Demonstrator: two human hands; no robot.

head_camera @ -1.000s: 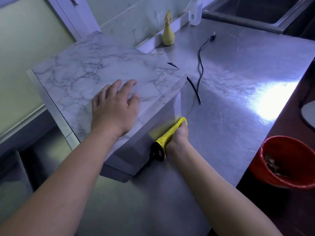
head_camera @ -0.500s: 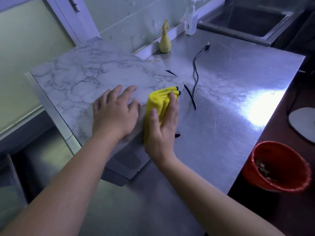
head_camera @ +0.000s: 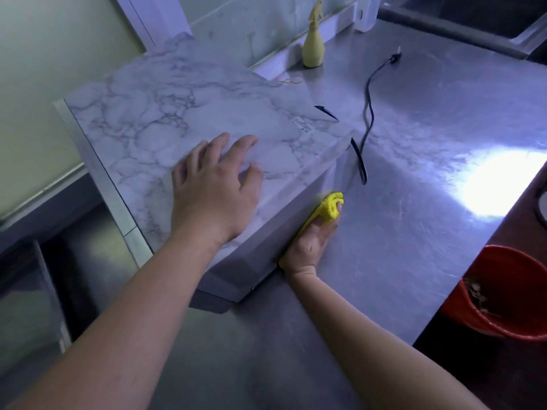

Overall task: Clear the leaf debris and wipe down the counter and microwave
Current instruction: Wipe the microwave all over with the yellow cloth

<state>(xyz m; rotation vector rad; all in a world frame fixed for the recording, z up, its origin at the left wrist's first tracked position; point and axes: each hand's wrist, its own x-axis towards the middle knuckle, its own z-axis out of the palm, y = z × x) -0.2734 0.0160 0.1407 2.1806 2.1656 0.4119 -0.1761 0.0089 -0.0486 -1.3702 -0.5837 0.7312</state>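
The one view came from a wide-angle camera worn on the person's head. It sat above the near edge of the steel worktop (head_camera: 429, 232), tilted forward and steeply down. It was close in: both forearms entered from the bottom of the frame. The left hand (head_camera: 213, 196) lay on the microwave (head_camera: 165, 113) at mid-frame, with the right hand (head_camera: 313, 241) gripping the yellow cloth (head_camera: 330, 207) beside it. The gaze ran to the far edge along the wall (head_camera: 251, 25), taking in the sink (head_camera: 461, 31) at the far right corner and the red bucket (head_camera: 515, 273) beyond the right edge.
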